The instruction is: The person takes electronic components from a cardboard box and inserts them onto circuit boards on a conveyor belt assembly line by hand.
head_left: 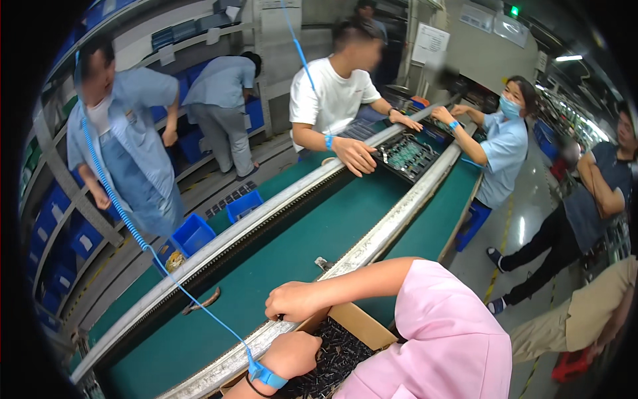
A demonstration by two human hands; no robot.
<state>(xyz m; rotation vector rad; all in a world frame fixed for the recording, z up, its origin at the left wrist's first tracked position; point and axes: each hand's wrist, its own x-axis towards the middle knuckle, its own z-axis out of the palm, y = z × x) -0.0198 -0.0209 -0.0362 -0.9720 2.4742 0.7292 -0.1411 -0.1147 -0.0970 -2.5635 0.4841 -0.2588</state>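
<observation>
A cardboard box (362,324) full of small black parts (339,346) stands right in front of me, against the near metal rail (262,336) of the conveyor. My left hand (292,352), with a blue wrist strap (267,376) and a black band on its wrist, is curled closed over the box's left side; its fingertips are hidden. Reaching across from the pink sleeve, my right hand (296,301) is closed above the rail. A small dark piece (280,317) shows at its fingertips, too small to name.
A green belt (266,259) runs between two metal rails. Farther along, a person in white (332,93) and a masked person in blue (495,143) reach over a black tray of green boards (409,156). Blue bins (193,234) stand beyond the far rail. A blue coiled cord (109,179) crosses the left.
</observation>
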